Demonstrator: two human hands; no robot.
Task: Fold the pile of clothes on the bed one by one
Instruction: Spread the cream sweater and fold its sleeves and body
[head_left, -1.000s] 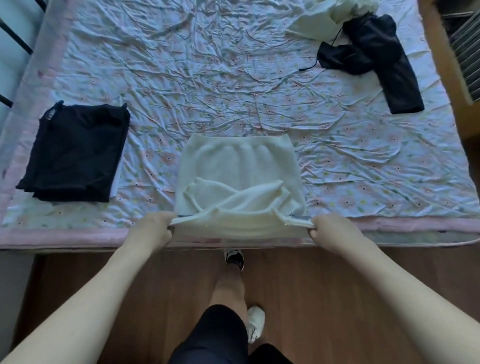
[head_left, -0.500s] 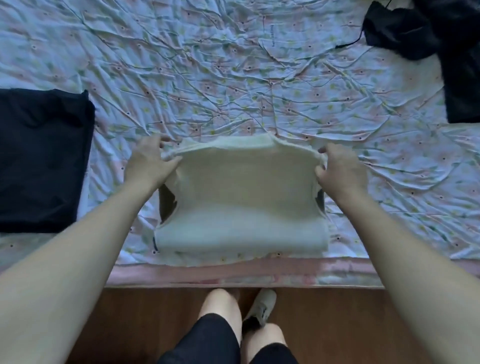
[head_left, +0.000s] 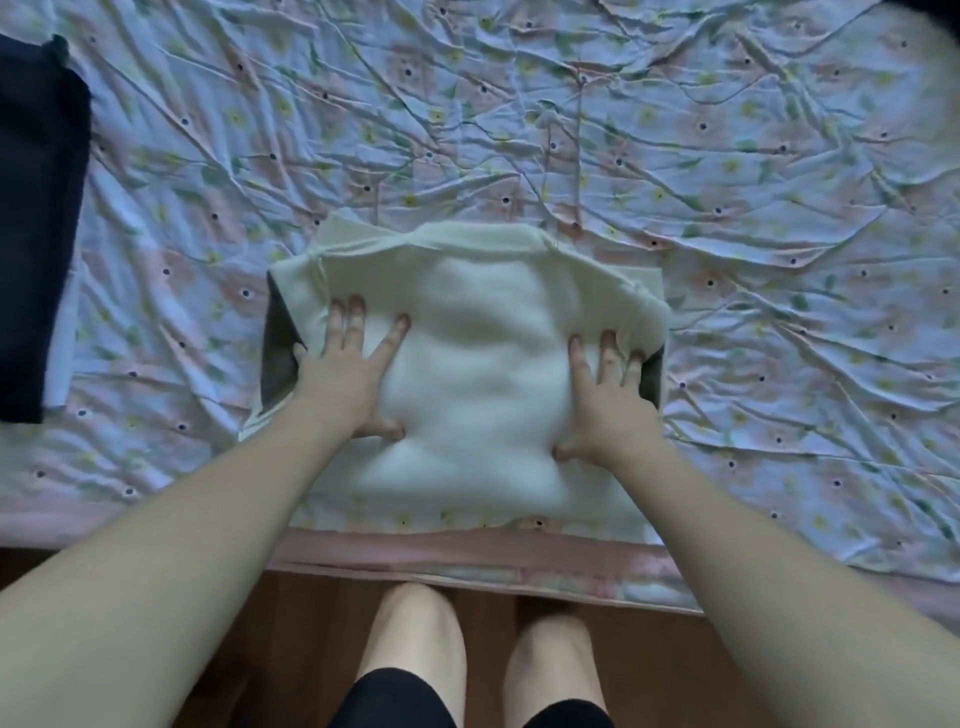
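Observation:
A cream knitted garment (head_left: 478, 364) lies folded in half near the bed's front edge. My left hand (head_left: 348, 374) presses flat on its left side with fingers spread. On the garment's right side my right hand (head_left: 602, 395) presses down too, fingers straight. The garment's top layer bulges between my two hands. A folded black garment (head_left: 36, 234) lies at the left edge of the view.
The bed (head_left: 571, 130) is covered by a wrinkled pale blue floral sheet with a pink border along the front. Wooden floor (head_left: 306, 623) and my knees show below the bed edge. A dark garment corner (head_left: 943, 13) peeks in at the top right.
Both hands let go of the garment's upper edge after folding it forward, and now press flat on the folded garment. The camera has moved closer to the bed.

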